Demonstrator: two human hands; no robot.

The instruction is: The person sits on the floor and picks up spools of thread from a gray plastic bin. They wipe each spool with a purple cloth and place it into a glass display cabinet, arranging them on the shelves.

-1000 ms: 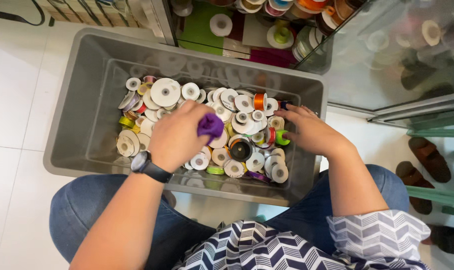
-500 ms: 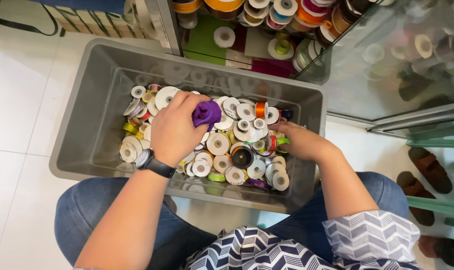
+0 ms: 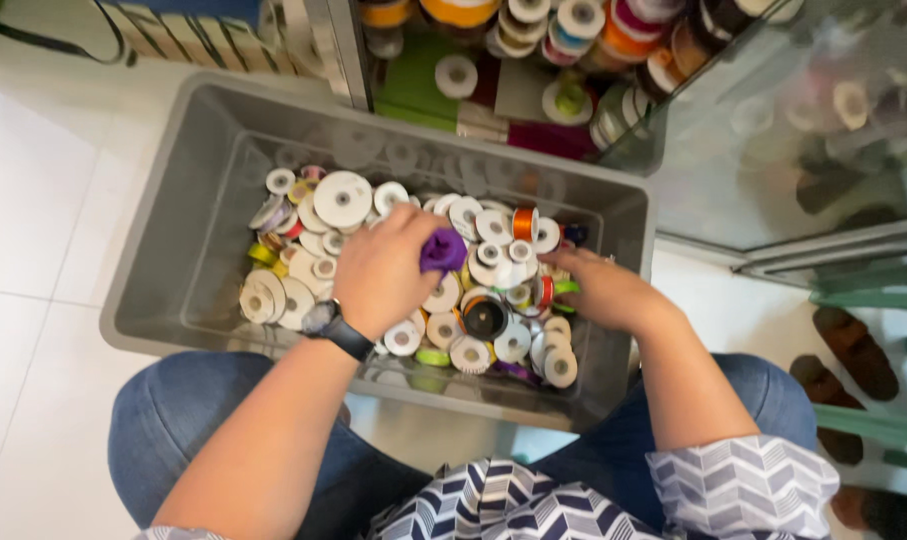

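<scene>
A grey plastic bin (image 3: pixel 188 255) on the floor holds several ribbon spools (image 3: pixel 342 198), mostly white-faced, with orange, green and yellow ones mixed in. My left hand (image 3: pixel 378 272), a black watch on its wrist, is closed around a purple ribbon spool (image 3: pixel 442 249) just above the heap. My right hand (image 3: pixel 605 290) lies flat among the spools at the bin's right end, its fingers spread and touching them; nothing shows in its grip. An orange spool (image 3: pixel 524 223) stands on edge between the two hands.
A glass-fronted shelf (image 3: pixel 533 60) behind the bin carries more ribbon rolls in many colours. A glass door (image 3: pixel 803 130) stands ajar at the right. Brown sandals (image 3: pixel 853 350) lie on the white tiled floor to the right. My knees in blue jeans press against the bin's near wall.
My left hand has carried the purple spool a little to the right over the heap. My right hand has slid slightly left among the spools.
</scene>
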